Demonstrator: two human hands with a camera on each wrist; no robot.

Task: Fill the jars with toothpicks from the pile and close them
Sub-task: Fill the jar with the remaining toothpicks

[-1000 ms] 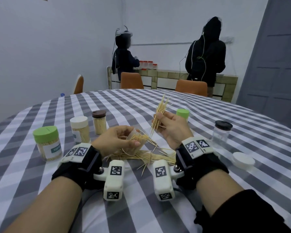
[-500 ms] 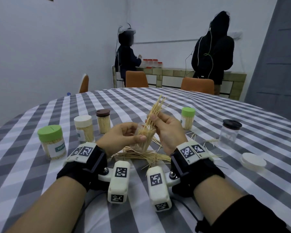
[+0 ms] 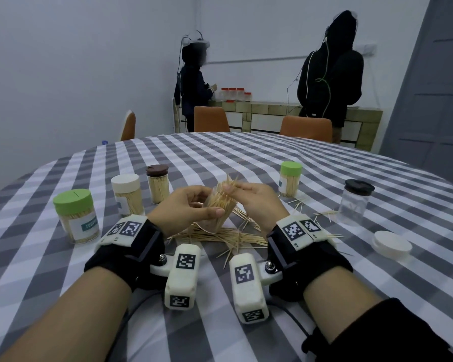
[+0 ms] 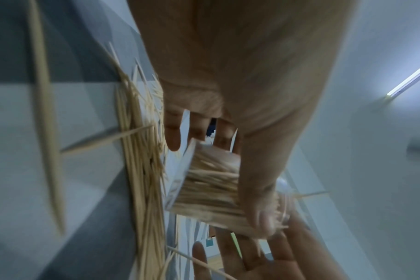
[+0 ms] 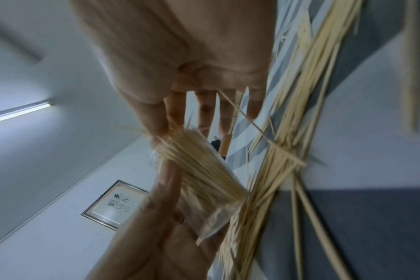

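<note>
My left hand (image 3: 209,202) grips a clear lidless jar (image 3: 217,214), tilted and packed with toothpicks, just above the toothpick pile (image 3: 220,237) on the checked tablecloth. The thumb and forefinger of my right hand (image 3: 232,189) pinch the toothpick tips that stick out of the jar's mouth. The left wrist view shows the jar (image 4: 209,185) under my left thumb, with the pile (image 4: 142,170) beside it. In the right wrist view my right hand (image 5: 158,136) pinches the bundle at the mouth of the jar (image 5: 204,180); its other fingers are straight.
Closed, filled jars stand at left: green-lidded (image 3: 76,215), white-lidded (image 3: 127,194), brown-lidded (image 3: 157,184). Another green-lidded jar (image 3: 290,178) stands right of my hands. An empty black-lidded jar (image 3: 356,199) and a loose white lid (image 3: 391,244) sit at right. Two people stand at the far counter.
My right hand brought its raised bundle of toothpicks down into the jar. The left hand lifted the jar slightly and turned its mouth up toward the bundle.
</note>
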